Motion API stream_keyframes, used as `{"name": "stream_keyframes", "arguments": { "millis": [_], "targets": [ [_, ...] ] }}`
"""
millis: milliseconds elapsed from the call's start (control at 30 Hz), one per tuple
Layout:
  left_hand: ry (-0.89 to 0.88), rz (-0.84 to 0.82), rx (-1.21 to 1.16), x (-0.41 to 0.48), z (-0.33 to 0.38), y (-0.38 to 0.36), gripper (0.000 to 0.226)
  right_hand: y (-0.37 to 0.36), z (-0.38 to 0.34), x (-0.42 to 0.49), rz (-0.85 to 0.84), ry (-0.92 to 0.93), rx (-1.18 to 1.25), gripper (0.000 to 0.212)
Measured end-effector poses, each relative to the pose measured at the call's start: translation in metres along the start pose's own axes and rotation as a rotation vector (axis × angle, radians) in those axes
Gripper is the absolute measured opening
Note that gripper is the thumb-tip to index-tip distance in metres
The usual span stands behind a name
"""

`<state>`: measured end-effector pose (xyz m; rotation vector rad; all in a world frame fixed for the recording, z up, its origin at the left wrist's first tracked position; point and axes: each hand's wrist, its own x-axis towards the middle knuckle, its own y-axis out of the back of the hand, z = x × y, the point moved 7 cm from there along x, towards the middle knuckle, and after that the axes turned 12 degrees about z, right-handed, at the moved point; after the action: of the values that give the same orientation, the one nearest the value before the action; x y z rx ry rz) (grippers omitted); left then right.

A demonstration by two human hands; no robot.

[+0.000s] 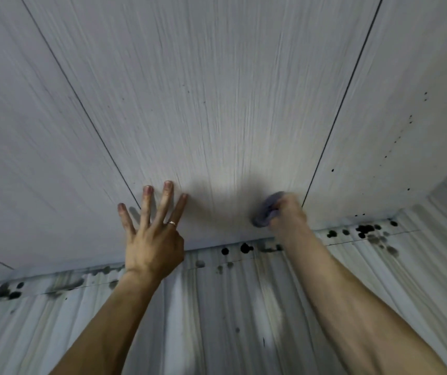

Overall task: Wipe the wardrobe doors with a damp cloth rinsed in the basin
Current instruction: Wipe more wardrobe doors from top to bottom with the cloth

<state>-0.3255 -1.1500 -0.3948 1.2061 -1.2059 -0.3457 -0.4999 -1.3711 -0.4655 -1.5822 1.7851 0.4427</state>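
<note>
left hand (152,239) spread on pale wood-grain wardrobe door (217,104) | blue-grey cloth (264,213) clenched in right hand (288,212) | risk: edge's black spots (244,248) smeared

A room in a home: tall pale grey wood-grain wardrobe door panels (217,104), parted by thin dark seams (80,104), fill the view from edge to edge. Along their lower edge they meet a white-and-grey streaked surface (217,307), possibly floor tiling though the blur leaves that unsure, dotted with black blotches (365,229).
</note>
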Motion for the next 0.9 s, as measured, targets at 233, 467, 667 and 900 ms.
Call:
{"name": "stream_keyframes", "arguments": {
  "millis": [233,467,667,900],
  "targets": [
    [-0.019,-0.025,0.043,0.0,-0.002,0.002,0.095,-0.017,0.004,-0.03,0.092,-0.067,0.102,0.048],
    [-0.051,-0.048,0.079,0.0,-0.009,0.002,0.098,-0.057,0.03,-0.051,-0.171,-0.056,-0.206,0.019],
    [-0.045,-0.11,0.077,-0.001,-0.01,0.002,0.095,0.025,-0.059,-0.003,0.161,0.11,0.084,0.025],
    [0.052,-0.151,-0.055,-0.003,-0.005,0.005,0.09,0.017,-0.012,-0.008,0.206,0.133,0.048,0.024]
  ]
}}
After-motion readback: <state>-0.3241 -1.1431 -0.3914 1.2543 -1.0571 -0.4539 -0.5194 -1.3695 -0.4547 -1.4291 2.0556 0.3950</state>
